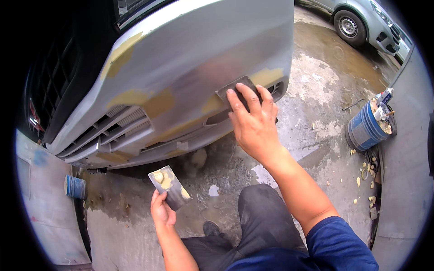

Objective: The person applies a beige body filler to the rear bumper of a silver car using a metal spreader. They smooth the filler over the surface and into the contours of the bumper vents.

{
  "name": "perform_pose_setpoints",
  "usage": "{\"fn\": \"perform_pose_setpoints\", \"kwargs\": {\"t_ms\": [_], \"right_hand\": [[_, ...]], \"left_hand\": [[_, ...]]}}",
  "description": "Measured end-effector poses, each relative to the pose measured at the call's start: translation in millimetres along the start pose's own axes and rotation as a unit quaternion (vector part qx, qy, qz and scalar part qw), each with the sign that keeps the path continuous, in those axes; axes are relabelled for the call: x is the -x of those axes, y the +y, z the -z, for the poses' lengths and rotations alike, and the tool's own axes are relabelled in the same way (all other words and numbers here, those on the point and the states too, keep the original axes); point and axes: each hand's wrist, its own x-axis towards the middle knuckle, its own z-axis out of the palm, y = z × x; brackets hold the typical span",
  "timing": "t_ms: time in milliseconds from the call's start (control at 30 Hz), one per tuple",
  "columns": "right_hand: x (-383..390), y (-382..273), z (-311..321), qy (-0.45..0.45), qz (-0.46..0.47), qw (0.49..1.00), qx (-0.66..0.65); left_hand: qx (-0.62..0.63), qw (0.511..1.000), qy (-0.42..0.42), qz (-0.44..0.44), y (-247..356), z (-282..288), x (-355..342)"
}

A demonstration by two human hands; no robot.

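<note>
Past navy sleeve (341,246), pinches plate (173,195) in left grip (162,210) and spreader (223,93) in right grip (256,124), probably smoothing filler (162,102), next needing even strokes.

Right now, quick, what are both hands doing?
Left hand: holding a flat grey rectangular plate with yellow paste.
Right hand: holding a dark flat rectangular spreader against the silver-grey, yellow-patched vehicle panel.

you can read no lettering here; the markings on the blue bucket (362,129) and tube (385,96) are too small.
</note>
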Motion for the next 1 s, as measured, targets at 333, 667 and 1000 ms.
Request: {"fn": "perform_pose_setpoints", "kwargs": {"t_ms": [333, 667, 1000], "right_hand": [[17, 7, 18, -0.062, -0.008, 0.998, 0.016], [8, 25, 0, -0.03, 0.02, 0.999, 0.03], [-3, 25, -3, 0.01, 0.037, 0.999, 0.009]], "left_hand": [[-0.017, 1.0, 0.007, 0.001, 0, -7, 2], [-0.006, 1.0, -0.013, 0.001, -6, -7, -4], [-0.008, 1.0, -0.011, -0.005, -7, -12, -5]]}}
